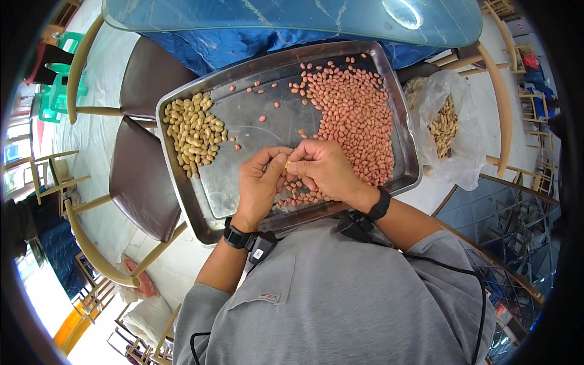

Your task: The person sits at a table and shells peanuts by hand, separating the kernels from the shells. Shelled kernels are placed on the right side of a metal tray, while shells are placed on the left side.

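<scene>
My left hand [262,182] and my right hand [321,168] meet over the lower middle of a metal tray [255,134]. Between their thumbs and fingertips they pinch a small peanut in its shell [287,165], mostly covered by the fingers. Unshelled peanuts [194,130] lie heaped at the tray's left end. A large spread of shelled pink peanut kernels [356,121] covers its right part, and more kernels lie beneath my right hand. A few loose kernels are scattered across the tray's upper middle.
Beyond the tray stands a glass-topped table [296,16] with a blue cloth. At the right, a clear plastic bag [470,137] holds empty peanut shells [443,127]. Chairs with dark seats [143,182] stand at the left, with green plastic stools [59,93] farther off.
</scene>
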Tool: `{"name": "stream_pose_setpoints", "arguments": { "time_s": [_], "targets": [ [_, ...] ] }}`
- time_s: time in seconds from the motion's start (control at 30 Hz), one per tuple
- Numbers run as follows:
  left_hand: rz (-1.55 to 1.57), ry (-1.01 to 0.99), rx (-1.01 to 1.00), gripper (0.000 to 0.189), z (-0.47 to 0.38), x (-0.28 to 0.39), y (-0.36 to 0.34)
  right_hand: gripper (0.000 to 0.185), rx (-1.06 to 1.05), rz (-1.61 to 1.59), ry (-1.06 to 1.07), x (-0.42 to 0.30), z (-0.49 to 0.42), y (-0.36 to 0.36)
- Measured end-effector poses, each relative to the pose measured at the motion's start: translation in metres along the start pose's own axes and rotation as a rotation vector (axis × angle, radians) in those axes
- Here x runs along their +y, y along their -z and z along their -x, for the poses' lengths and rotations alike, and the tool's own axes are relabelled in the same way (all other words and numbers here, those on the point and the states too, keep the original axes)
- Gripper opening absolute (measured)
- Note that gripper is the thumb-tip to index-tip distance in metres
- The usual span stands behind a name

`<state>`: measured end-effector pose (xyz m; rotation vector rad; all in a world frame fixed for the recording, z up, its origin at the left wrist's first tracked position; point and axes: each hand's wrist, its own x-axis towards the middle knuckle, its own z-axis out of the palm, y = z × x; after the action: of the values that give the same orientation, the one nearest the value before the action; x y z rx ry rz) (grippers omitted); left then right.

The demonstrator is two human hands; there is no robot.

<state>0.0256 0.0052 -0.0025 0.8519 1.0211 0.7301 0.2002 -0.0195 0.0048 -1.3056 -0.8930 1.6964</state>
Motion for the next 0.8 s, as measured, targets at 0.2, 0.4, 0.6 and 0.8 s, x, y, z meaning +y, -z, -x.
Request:
{"name": "stream_pose_setpoints", "arguments": {
  "time_s": [0.2,0.4,0.6,0.8],
  "targets": [
    [0.503,0.093,-0.077,0.019,-0.001,0.004,0.011,0.009,-0.034,-0.434,-0.121,-0.007,0.0,0.005],
    [0.468,0.047,-0.065,0.015,0.0,0.006,0.01,0.014,-0.026,-0.378,-0.027,-0.015,0.001,0.002],
    [0.054,-0.072,0.009,0.012,0.005,0.004,0.006,0.015,-0.003,-0.275,-0.068,-0.008,0.002,-0.001],
    [-0.449,-0.359,0.041,0.006,0.001,0.006,0.006,0.018,-0.008,-0.224,-0.145,-0.01,0.003,-0.004]
  ]
}}
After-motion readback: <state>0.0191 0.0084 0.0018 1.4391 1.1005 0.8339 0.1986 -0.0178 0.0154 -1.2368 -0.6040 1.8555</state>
